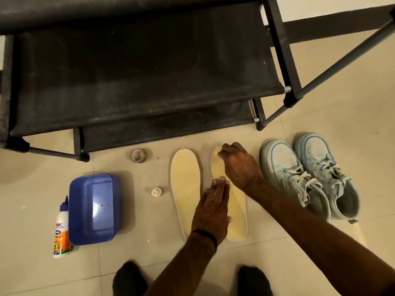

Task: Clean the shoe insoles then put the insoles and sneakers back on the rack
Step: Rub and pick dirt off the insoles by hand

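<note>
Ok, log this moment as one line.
step: cleaning right insole | left hand: flat, pressing it down | right hand: curled at its toe | left insole: untouched | sneakers: on floor | rack: empty

beige tiled floor (320, 135) has two cream insoles (186, 189) side by side, pale blue sneakers (310, 178) to their right, a blue tub (92, 208) and glue bottle (62, 229) left, tape roll (138, 155), small cap (156, 191), black rack (139, 82) behind.
</note>
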